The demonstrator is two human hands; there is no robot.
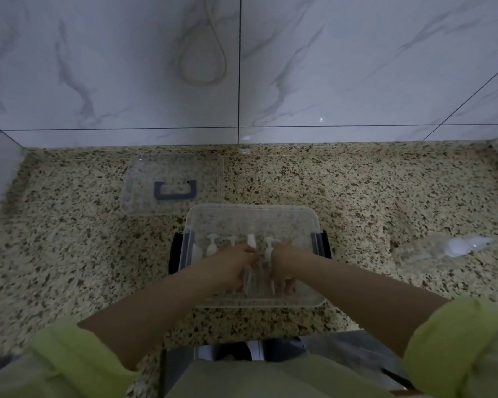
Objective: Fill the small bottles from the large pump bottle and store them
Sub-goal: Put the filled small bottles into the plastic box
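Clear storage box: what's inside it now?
Small pump bottles stand inside the clear box; both hands, left and right, grip more. Their bases are hidden.

Both hands, left hand (233,267) and right hand (285,264), reach into a clear box (314,222) on the speckled counter (69,254), holding small bottles (256,278), its lid (173,183) lying behind.

The speckled stone counter (69,254) carries a clear bin (253,216), its lid (171,183), and perhaps a plastic bag (443,248).
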